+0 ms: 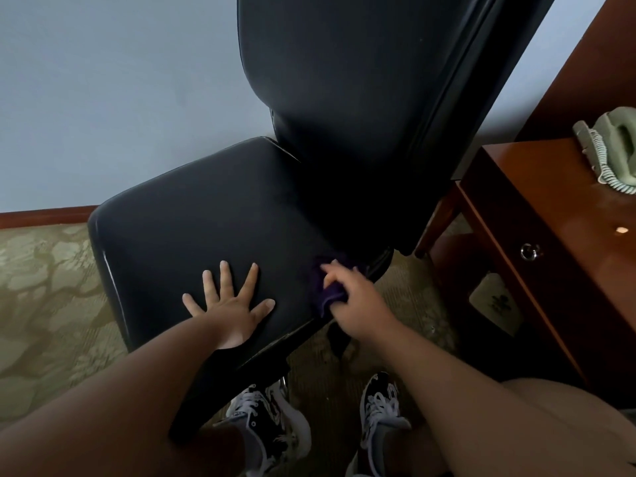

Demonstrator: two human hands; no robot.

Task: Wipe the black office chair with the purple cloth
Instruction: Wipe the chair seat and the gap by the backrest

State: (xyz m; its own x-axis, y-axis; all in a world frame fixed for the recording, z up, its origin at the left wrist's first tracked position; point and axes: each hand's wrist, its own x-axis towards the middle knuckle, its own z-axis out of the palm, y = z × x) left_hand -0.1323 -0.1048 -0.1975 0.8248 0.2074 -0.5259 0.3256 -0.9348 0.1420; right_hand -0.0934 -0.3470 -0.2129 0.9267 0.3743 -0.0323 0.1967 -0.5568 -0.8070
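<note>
Currently, chair count: one black office chair (220,215).
Cloth: one purple cloth (328,290), on seat by its right edge.
Right hand (356,301): closed around cloth.
Left hand (230,304): flat, fingers spread, holding nothing.
Room: seat bare toward far-left edge; desk (550,235) near right.

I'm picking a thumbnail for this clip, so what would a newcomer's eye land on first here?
The black office chair fills the middle of the view, its tall backrest rising to the top edge. On the seat's near edge the left hand lies flat with fingers spread, and beside it the right hand grips the purple cloth at the seat's right corner. A pale green telephone sits on the wooden desk at right.
</note>
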